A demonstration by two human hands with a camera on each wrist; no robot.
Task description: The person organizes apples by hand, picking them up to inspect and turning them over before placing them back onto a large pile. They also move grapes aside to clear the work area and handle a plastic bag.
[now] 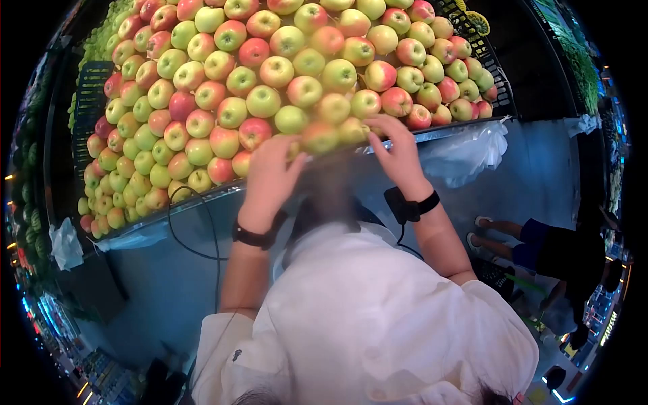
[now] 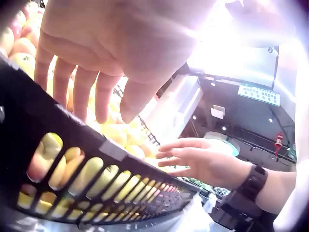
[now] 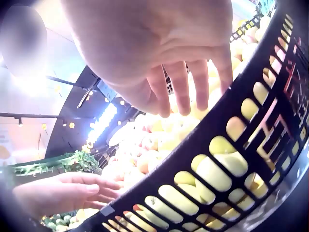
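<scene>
Red-and-green apples [image 1: 263, 101] lie heaped in a black slatted crate [image 2: 24, 111]. At the front edge of the heap, my left hand [image 1: 268, 175] reaches over the rim with its fingers on the apples. To its right, my right hand [image 1: 399, 155] does likewise, its fingertips beside a yellow-green apple [image 1: 352, 131]. A blurred apple [image 1: 319, 137] lies between the hands. Both wrist views show the fingers extended over the crate rim, with no apple gripped; some fingertips are hidden behind that rim.
Clear plastic bags [image 1: 472, 154] hang off the crate's front right. A black cable [image 1: 216, 236] loops down by the left arm. Green grapes [image 1: 101, 40] lie beyond the left side. A person in dark clothes [image 1: 563, 253] stands at the right.
</scene>
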